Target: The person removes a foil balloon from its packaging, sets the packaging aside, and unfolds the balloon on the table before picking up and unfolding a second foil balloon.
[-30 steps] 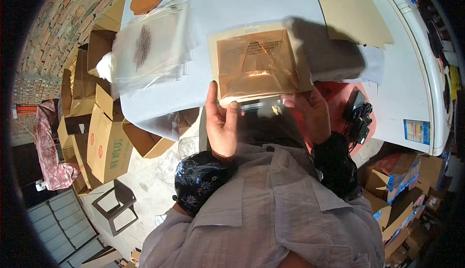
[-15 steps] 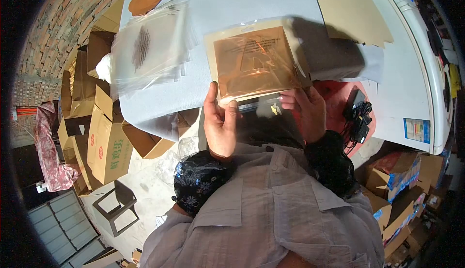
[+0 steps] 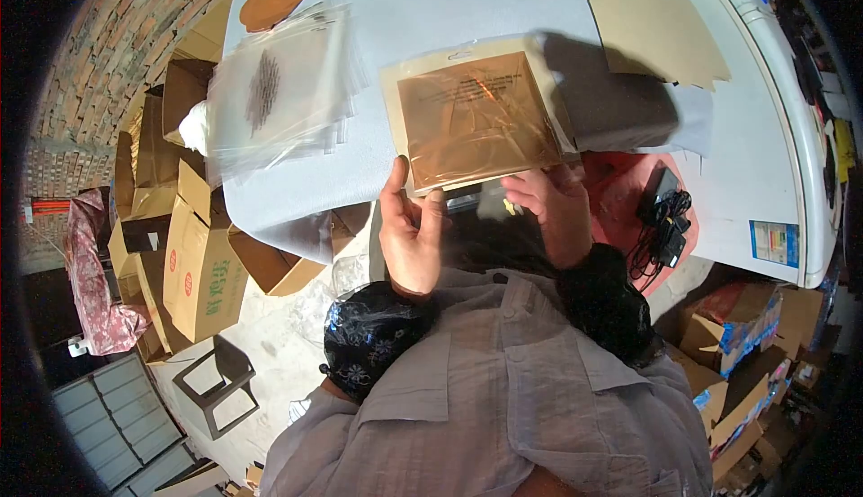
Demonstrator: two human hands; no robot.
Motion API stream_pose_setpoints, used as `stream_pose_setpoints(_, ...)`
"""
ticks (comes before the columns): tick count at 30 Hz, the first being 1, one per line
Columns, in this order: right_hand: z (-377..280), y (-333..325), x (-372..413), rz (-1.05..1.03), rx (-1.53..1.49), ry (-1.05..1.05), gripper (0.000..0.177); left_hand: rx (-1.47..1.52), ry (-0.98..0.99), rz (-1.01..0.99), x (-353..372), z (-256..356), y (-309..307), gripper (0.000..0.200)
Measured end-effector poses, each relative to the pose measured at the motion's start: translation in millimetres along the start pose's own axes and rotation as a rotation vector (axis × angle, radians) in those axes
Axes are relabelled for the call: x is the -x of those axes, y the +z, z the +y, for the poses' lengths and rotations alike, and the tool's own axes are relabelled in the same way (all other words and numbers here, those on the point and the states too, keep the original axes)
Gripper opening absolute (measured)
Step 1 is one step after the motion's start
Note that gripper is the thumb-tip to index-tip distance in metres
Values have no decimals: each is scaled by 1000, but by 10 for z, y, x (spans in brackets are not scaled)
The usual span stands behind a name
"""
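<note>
Two hands [image 3: 412, 236] [image 3: 547, 211], one bagged copper sheet [image 3: 475, 119].

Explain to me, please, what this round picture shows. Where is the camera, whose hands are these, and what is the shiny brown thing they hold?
There is no machine: a person works with bare hands. The camera sits on the person's head and looks down, so the grey shirt shows at the bottom and the edges bend. The left hand and the right hand both pinch the lower edge of a packet, a clear bag with a brown card inside, above a pale table. On the table lie a pile of clear bags, at the left, and cardboard sheets, at the far right. A black cable lies near the right hand. Cardboard boxes stand on the floor at the left.
</note>
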State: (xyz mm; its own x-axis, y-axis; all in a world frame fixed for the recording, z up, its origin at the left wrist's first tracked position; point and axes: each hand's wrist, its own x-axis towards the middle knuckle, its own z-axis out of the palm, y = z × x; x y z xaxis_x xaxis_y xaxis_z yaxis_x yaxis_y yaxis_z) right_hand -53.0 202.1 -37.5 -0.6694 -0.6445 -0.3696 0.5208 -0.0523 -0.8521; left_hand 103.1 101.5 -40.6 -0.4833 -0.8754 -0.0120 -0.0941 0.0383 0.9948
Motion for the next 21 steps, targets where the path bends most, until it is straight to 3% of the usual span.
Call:
stream_pose_setpoints(2, -18, 36, -8, 25, 58, 2, 40, -2, 8, 20, -5, -4, 0, 60)
stream_pose_setpoints(6, -37, 30, -10, 13, 126, 1, 38, 44, 15, 25, 1, -17, 10, 58)
stream_pose_setpoints(9, -80, 48, -11, 11, 166, -4, 38, -61, -8, -62, 13, 75, -98, 60)
stream_pose_setpoints(12, -64, -36, -49, -13, 150, -2, 35, -260, 131, -78, -88, 229, -359, 70)
stream_pose_setpoints(16, -106, -69, -60, -37, 116, 49, 31, -397, 348, 17, -787, 608, -567, 39)
stream_pose_setpoints(19, -110, -91, -55, -30, 148, 60, 33, -427, 370, -206, -1519, 690, -407, 36)
stream_pose_setpoints(20, -90, -138, -73, -37, 155, 63, 34, -577, 452, -300, -1811, 589, -364, 36)
stream_pose_setpoints(21, -61, -194, -93, -50, 122, 60, 35, -533, 380, -395, -1971, 589, -227, 36)
